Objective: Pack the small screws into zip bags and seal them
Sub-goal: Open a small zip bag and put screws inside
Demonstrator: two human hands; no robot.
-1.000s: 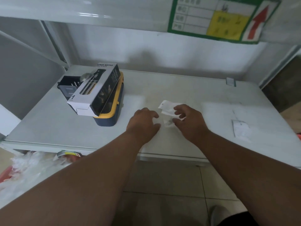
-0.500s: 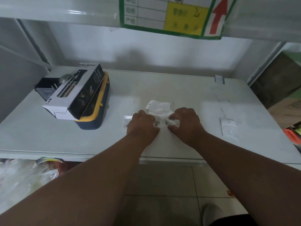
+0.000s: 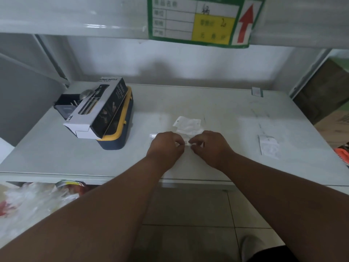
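Note:
A small clear zip bag (image 3: 186, 143) lies between my two hands on the white shelf (image 3: 217, 110). My left hand (image 3: 166, 146) pinches its left end and my right hand (image 3: 211, 146) pinches its right end, fingers curled. More white-backed zip bags (image 3: 188, 125) lie in a loose pile just behind my hands. Another zip bag (image 3: 269, 146) lies flat to the right. The screws cannot be made out; my fingers hide most of the held bag.
A spray-bottle box (image 3: 100, 108) rests on a blue and yellow case (image 3: 119, 137) at the left, beside a dark holder (image 3: 66, 106). A green-framed label (image 3: 204, 21) hangs on the upper shelf. Plastic-wrapped goods (image 3: 28, 201) sit below left.
Both hands have closed in on one small bag: first apart, with the right hand on the pile, they now pinch the bag's two ends between them. My head has also shifted.

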